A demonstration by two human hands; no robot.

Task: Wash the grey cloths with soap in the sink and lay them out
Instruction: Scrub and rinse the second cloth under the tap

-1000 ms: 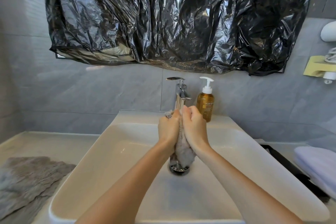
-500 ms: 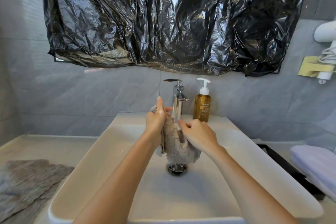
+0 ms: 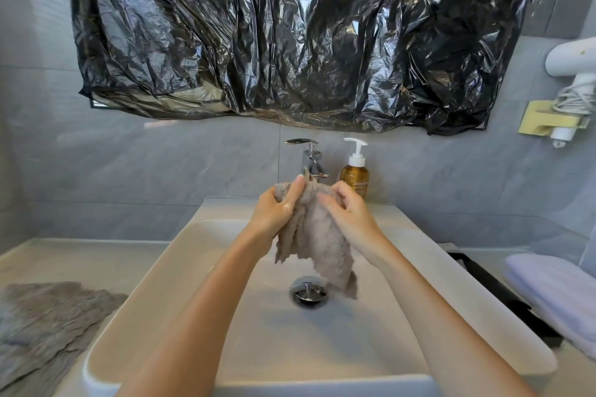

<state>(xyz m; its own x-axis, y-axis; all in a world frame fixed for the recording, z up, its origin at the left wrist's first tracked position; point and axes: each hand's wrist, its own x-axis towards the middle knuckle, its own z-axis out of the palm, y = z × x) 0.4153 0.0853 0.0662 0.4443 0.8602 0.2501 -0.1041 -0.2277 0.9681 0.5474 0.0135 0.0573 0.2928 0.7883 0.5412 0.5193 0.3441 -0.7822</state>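
Cloth: the grey cloth (image 3: 319,242) is up over the sink (image 3: 154,293), bunched, in front of the tap (image 3: 311,161).
Left hand: the left hand (image 3: 274,213) has its fingers wrapped round the upper left edge, thumb up.
Right hand: the right hand (image 3: 348,213) has its fingers curled, pinching the upper right folds.
Axis: the cloth hangs straight down from both grips, its tail just right of the drain (image 3: 309,292).
Likely next: spreading it beside the laid-out cloth (image 3: 48,316) on the left; the left hand is nearer.
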